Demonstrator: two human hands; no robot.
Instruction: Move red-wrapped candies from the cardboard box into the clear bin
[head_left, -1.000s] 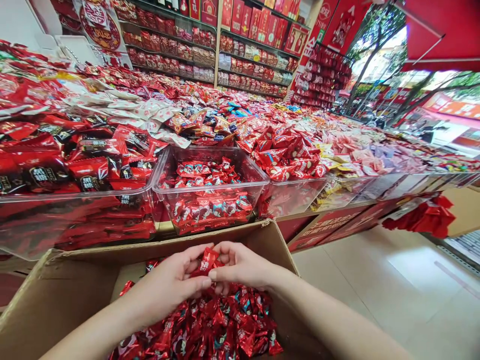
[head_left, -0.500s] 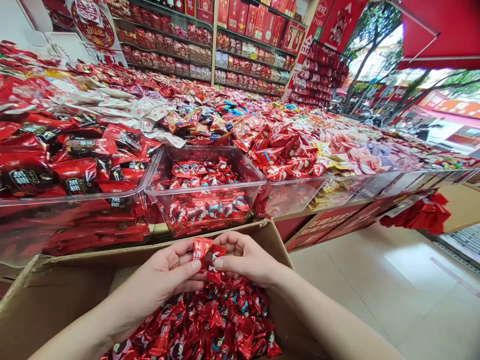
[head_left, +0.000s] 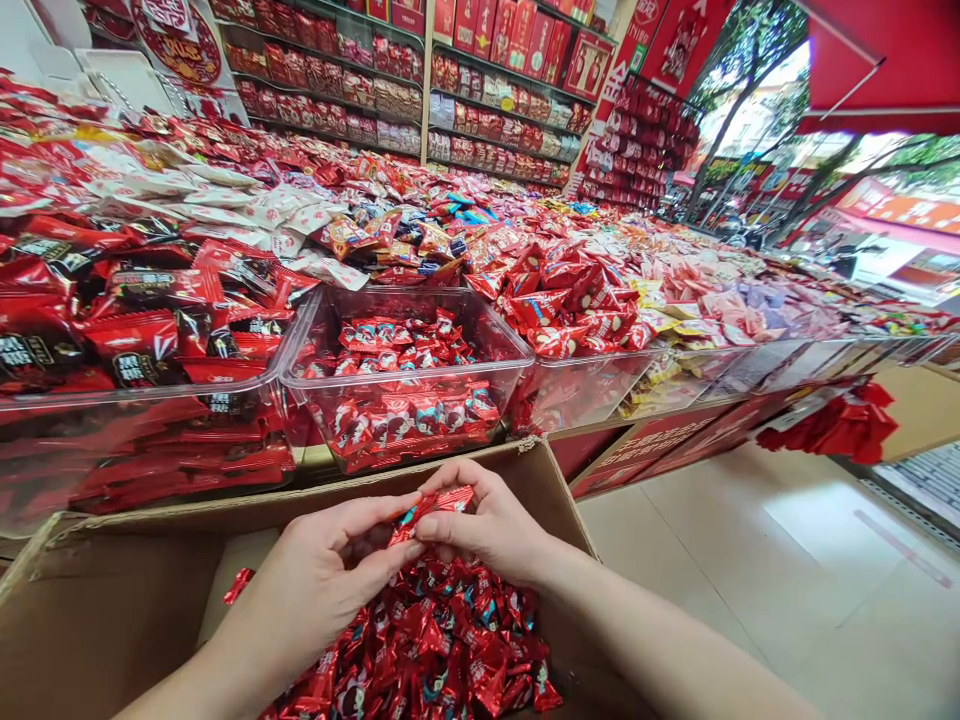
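My left hand [head_left: 322, 565] and my right hand [head_left: 491, 525] meet above an open cardboard box [head_left: 142, 570]. Red-wrapped candies [head_left: 455, 498] are pinched between the fingers and thumbs of both hands, side by side with their shiny ends showing. Fingers partly cover them, so their exact number is hard to tell. Below the hands, a heap of loose red candies [head_left: 442, 640] with blue and white prints fills part of the box. Just beyond the box's far edge stands a clear plastic bin [head_left: 405, 378], partly filled with similar small red candies [head_left: 401, 345].
Larger red and black packets [head_left: 135, 345] fill the bin on the left. Red packets [head_left: 555, 300] lie heaped to the right, with more sweets behind. Stocked shelves [head_left: 330, 75] line the back. Pale floor tiles [head_left: 697, 570] and a hanging red cloth [head_left: 832, 425] are at right.
My left hand has shifted right and turned, its fingers closing toward the right hand. The candies, upright and apart before, now lie flatter and closer together. A candy at the box's left side has come into view.
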